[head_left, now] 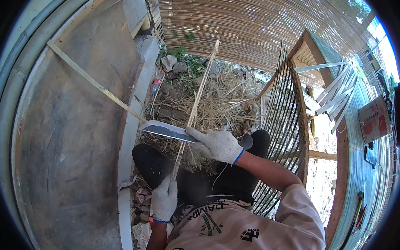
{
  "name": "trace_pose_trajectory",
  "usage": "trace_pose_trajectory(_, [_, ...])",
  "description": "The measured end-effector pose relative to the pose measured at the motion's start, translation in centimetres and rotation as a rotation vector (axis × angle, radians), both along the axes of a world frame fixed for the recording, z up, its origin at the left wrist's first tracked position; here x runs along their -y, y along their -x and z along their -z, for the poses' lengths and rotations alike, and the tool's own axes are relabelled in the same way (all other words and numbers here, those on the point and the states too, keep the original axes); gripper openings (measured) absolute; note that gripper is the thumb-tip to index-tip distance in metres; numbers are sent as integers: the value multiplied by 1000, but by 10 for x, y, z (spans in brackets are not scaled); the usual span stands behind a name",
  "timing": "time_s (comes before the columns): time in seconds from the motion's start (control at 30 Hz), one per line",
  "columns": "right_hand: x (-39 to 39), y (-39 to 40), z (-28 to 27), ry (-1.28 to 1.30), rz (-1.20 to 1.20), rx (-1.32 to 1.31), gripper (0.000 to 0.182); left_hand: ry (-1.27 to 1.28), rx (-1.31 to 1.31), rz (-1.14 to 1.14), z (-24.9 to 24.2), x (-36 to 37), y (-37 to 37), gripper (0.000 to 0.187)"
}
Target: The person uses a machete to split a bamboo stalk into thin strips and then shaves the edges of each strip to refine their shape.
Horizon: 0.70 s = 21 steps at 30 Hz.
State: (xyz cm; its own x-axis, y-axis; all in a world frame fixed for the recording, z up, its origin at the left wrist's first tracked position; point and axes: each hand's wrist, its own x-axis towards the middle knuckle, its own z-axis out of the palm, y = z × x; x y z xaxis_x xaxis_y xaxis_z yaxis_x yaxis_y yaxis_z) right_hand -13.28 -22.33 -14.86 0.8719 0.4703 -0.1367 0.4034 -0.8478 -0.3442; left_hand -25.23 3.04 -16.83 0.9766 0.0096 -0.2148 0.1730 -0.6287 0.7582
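Observation:
My right hand, in a pale knit glove with a blue cuff, is closed around a broad-bladed knife. The blade points left and lies across a long split bamboo strip. My left hand, gloved the same way, grips the strip's near end between my knees. From there the strip slants up and away over the straw. Most of the knife's handle is hidden by my right hand. Near the blade's tip ends another thin strip, which lies across the brown board on the left.
Straw and shavings cover the ground ahead, with stones beside them. A wooden frame with dark slats stands close on my right. Flat strips, a carton and tools lie beyond it. A reed screen closes off the back.

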Motion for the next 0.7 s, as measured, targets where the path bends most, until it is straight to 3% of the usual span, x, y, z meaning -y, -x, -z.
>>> trace_pose_trajectory(0.2, [6, -15, -13, 71, 5, -6, 60, -21, 20, -9, -3, -6, 8, 32])
trace_pose_trajectory(0.3, [31, -42, -2, 6, 167, 50, 58, -53, 3, 8, -6, -17, 24, 30])
trace_pose_trajectory(0.37, [58, -63, 14, -20, 236, 266, 57, -74, -66, 26, -4, -25, 36, 28])
trace_pose_trajectory(0.7, [99, -107, -13, 47, 400, 319, 53, -116, -46, 77, 16, -62, 70, 26])
